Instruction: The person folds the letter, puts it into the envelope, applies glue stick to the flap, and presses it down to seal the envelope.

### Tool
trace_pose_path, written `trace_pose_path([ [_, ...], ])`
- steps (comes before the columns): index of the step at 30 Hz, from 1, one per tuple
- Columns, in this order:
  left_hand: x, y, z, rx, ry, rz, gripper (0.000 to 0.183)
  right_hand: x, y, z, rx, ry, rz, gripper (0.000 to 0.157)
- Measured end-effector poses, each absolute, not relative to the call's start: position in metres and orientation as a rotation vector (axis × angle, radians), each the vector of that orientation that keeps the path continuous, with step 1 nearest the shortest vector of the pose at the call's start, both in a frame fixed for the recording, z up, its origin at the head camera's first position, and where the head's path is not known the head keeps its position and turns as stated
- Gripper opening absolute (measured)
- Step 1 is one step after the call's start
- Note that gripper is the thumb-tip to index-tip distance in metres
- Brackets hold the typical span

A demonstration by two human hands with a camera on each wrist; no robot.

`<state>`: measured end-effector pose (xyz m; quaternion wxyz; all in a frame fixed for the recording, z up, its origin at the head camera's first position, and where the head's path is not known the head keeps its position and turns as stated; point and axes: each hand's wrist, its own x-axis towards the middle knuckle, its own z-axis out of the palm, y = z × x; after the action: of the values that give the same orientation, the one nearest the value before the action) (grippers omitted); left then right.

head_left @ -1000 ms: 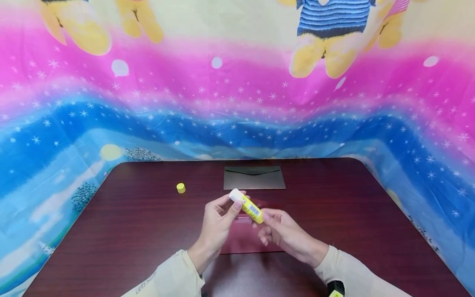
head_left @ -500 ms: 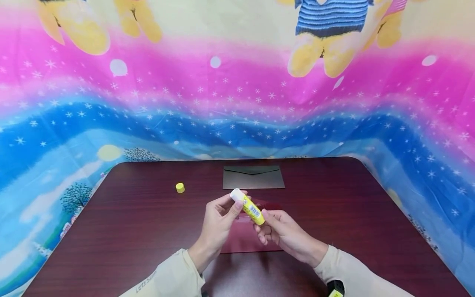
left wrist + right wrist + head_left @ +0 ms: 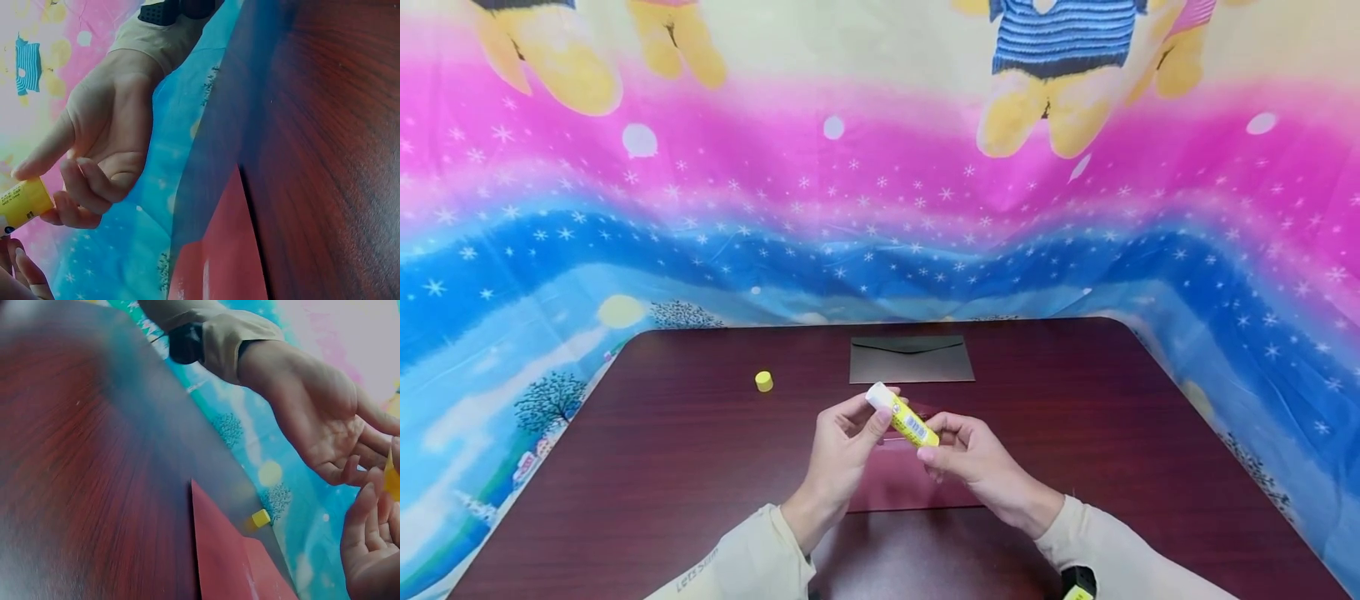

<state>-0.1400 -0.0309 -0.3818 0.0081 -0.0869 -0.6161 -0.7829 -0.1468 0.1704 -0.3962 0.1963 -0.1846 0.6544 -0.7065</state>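
Observation:
A glue stick (image 3: 912, 425), yellow with a white upper end and no cap on it, is held slanted between both hands over the table. My left hand (image 3: 841, 442) grips it near the white end, thumb on the near side. At the yellow bottom end, my right hand (image 3: 988, 465) pinches it between thumb and fingers; the left wrist view shows that pinch on the yellow base (image 3: 28, 200). Beneath the hands lies a red envelope (image 3: 898, 487), its upper part partly covered by them. The yellow cap (image 3: 763, 382) stands by itself on the table to the left.
A dark grey envelope (image 3: 912, 365) with a pointed flap lies at the back of the brown table (image 3: 662, 433). Behind the table hangs a colourful printed cloth (image 3: 880, 192), close along the back and side edges.
My right thumb has slid down from the glue stick's base to its lower side, and the fingers have shifted up around the end. The left hand keeps its grip almost unmoved.

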Motion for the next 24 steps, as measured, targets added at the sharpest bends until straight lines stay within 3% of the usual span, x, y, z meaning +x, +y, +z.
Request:
trace_pose_path([
  [9, -0.142, -0.034, -0.386, -0.215, -2.004, -2.497, 0.035, -0.146, 0.165, -0.394, -0.578, 1.883, -1.973, 0.039],
  [19, -0.151, -0.052, -0.39, -0.196, -2.156, -2.502, 0.059, -0.149, 0.167, -0.397, -0.46, 1.995, -1.983, 0.049],
  [24, -0.166, -0.075, -0.393, 0.036, -2.238, -2.31, 0.049, -0.15, 0.172, -0.396, -0.403, 2.004, -1.973, 0.051],
])
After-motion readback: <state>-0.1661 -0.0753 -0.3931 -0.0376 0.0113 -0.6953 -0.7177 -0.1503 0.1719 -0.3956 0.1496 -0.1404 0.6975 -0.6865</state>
